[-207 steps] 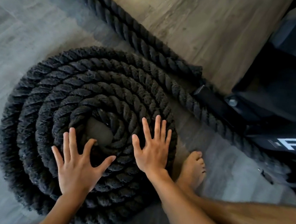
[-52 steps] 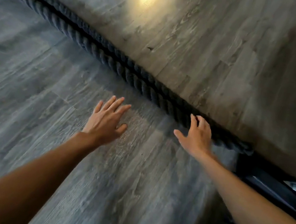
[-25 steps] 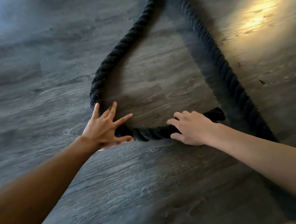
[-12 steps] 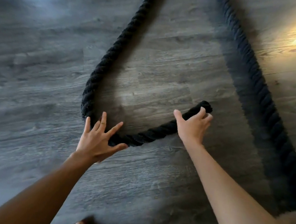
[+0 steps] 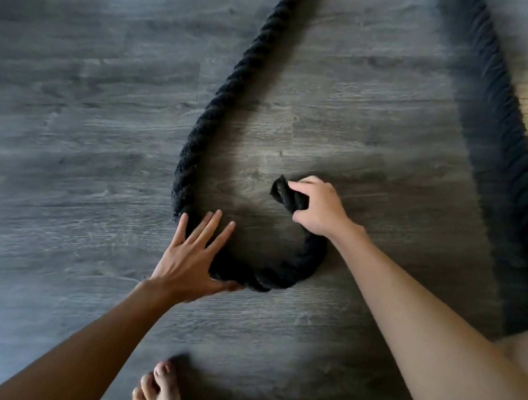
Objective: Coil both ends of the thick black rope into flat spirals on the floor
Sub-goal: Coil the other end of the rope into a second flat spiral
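**Bending the rope end into its first turn**

Head view: my right hand (image 5: pixel 317 209) was closed around the rope end (image 5: pixel 282 193), pinching it just behind the blunt cut tip and turning it inward. My left hand (image 5: pixel 194 254) lay spread wide and flat, fingers (image 5: pixel 208 229) splayed, its palm pressing the outside of the bend where the rope (image 5: pixel 196 141) curved round on the floor (image 5: pixel 60 135). From there the rope ran away toward the top of the frame. A second run (image 5: pixel 500 166) lay well apart on my right.

I judged the tight centre the risk: this rope is thick, stiff and twisted, so it could spring open if my left palm lifted, or ride up on itself instead of lying flat. Its strands looked coarse and fuzzy; the grey wood-grain planks looked smooth, so the bend might slide.
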